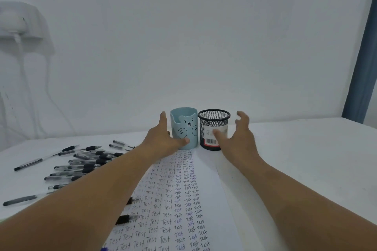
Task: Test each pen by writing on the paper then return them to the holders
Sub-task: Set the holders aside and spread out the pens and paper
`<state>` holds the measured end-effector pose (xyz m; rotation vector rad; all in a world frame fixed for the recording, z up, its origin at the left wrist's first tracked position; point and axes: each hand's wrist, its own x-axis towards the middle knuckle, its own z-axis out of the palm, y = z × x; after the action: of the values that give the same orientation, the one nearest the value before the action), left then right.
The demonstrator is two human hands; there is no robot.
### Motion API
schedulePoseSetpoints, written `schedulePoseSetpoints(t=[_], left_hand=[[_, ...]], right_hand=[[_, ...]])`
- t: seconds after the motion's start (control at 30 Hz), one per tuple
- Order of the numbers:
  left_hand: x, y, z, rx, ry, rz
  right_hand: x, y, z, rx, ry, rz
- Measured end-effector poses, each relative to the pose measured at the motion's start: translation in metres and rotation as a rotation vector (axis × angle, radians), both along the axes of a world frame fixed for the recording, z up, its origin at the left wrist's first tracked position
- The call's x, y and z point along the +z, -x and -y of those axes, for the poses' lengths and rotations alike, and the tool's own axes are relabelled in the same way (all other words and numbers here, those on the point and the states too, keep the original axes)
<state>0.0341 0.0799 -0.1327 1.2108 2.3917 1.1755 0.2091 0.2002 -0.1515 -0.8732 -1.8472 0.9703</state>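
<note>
White desk (pixel 306 149) against pale wall, left hand (pixel 161 138) spread, thumb touching blue bear holder (pixel 184 126), right hand (pixel 238 138) spread, empty, beside mesh holder (pixel 214 128), pens (pixel 81 165) heaped near left edge, written paper (pixel 179 199) between forearms.

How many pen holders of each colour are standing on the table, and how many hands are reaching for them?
Light blue bear pen holder: 1
Black mesh pen holder: 1
Hands: 2, the left hand touching the blue holder, the right hand spread open beside the mesh one
Total: 4
</note>
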Motion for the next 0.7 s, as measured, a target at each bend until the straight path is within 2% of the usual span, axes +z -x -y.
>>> schedulePoseSetpoints(t=[0.1, 0.23, 0.3, 0.4, 0.53, 0.7], left_hand=[[0.014, -0.001, 0.023, 0.012, 0.015, -0.102], [0.033, -0.005, 0.08, -0.023, -0.025, -0.36], [0.039, -0.008, 0.115, -0.067, -0.048, -0.467], [0.04, -0.012, 0.171, -0.127, -0.044, -0.532], [0.028, -0.013, 0.239, -0.18, -0.046, -0.622], [0.009, -0.008, 0.306, -0.358, 0.241, -0.624]], right_hand=[[0.01, -0.003, 0.017, -0.034, -0.214, -0.107], [0.02, -0.001, 0.063, 0.178, -0.436, -0.099], [0.019, 0.0, 0.093, 0.351, -0.529, 0.01], [0.02, 0.006, 0.139, 0.599, -0.659, 0.208], [0.022, 0.01, 0.185, 0.782, -0.763, 0.386], [0.016, 0.018, 0.22, 0.917, -0.83, 0.647]])
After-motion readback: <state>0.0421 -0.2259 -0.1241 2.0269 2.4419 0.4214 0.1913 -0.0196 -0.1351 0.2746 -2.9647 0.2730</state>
